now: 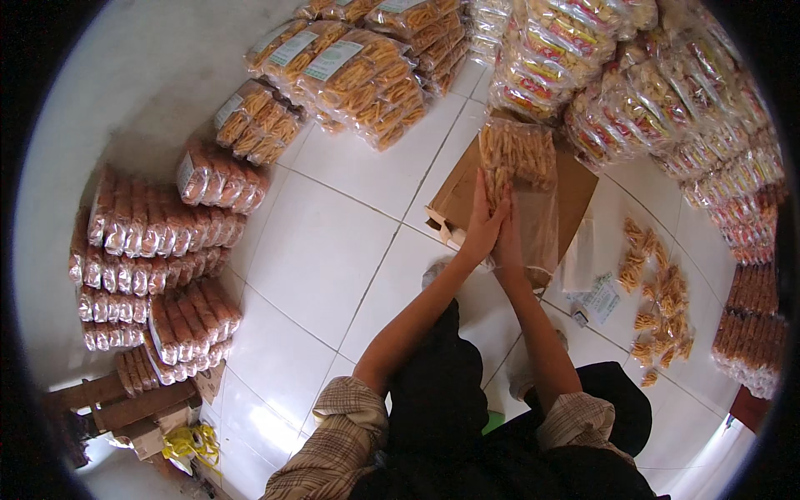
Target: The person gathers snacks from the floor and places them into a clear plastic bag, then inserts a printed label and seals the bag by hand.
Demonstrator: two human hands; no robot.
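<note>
A clear plastic bag (536, 215) lies over a flattened-looking cardboard box (572, 181), its far half filled with rows of golden snack sticks (519, 150). Pressed together at the bag's near left side, my left hand (481, 225) and my right hand (507, 234) hold a small pack of snack sticks (497, 186) between them. Clear film seems to cover part of my right hand; whether the hand is inside the bag cannot be told. The bag's near half is flat and see-through.
Loose small snack packs (662, 300) lie on the tiles at right, beside printed labels (600, 299), clear bags (578, 256) and a small object (579, 315). Stacked bagged snacks (362, 81) stand ahead, brown packs (162, 225) at left, more bags (650, 94) at right.
</note>
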